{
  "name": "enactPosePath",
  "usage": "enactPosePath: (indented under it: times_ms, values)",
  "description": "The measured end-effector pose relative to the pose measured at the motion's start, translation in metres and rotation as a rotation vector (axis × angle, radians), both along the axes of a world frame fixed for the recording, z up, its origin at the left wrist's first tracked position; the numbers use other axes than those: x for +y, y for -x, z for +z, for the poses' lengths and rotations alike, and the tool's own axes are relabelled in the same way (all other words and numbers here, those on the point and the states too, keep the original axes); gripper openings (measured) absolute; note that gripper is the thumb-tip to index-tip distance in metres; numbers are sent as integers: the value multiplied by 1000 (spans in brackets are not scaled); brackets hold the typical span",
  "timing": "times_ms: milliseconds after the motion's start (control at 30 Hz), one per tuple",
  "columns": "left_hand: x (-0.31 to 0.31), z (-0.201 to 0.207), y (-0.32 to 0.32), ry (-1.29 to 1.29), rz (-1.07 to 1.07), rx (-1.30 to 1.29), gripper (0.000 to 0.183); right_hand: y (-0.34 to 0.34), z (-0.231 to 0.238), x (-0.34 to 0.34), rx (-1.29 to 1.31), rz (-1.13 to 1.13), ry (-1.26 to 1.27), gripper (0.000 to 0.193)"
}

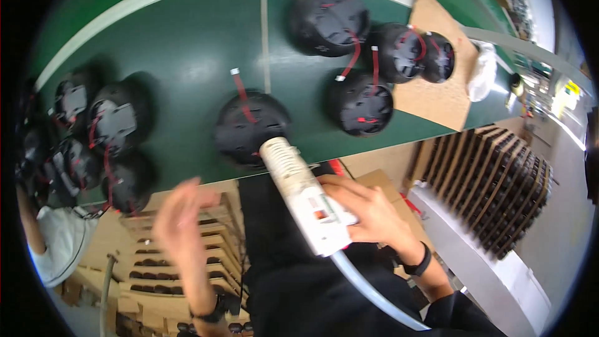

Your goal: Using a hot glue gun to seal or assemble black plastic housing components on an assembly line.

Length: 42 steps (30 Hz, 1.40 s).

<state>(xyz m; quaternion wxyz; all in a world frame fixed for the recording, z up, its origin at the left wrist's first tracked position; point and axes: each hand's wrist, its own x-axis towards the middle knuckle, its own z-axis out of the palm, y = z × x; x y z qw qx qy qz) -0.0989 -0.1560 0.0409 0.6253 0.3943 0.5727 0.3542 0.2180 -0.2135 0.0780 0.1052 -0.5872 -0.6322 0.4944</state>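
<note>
My right hand (368,206) grips a white glue gun (306,203) with a ribbed barrel and an orange switch. A pale, bendy rod (374,299) runs out of its back end. The gun's front end overlaps the near edge of a round black housing (253,126) on the green table; whether they touch I cannot tell. From that housing a red wire lead with a white connector (234,72) reaches away from me. My left hand (181,218), blurred by motion, is raised near the table's front edge, left of the housing. Its fingers look apart, with nothing visible in them.
More round black housings (362,105) with red leads lie at right, some on a brown board (430,97); others (117,118) cluster at left. Racks of dark parts stand below left (178,262) and at right (480,181). Another person's white sleeve (59,243) shows far left.
</note>
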Motion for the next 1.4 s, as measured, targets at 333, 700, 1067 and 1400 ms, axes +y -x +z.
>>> enactPosePath:
  times_ms: [333, 700, 1067, 1400]
  values:
    - [44, -63, -38, -391, -628, 492, 119, 12, 12, 15, 166, -86, 121, 48]
    - [32, -53, -43, -364, -551, 644, 129, -98, 53, -50, 121, -616, -107, 35]
    - [48, -43, -132, -373, -642, 812, 135, -292, -71, -112, -418, -946, -418, 45]
    - [79, -53, -200, -220, -565, 863, 139, -379, -131, -75, -504, -868, -419, 51]
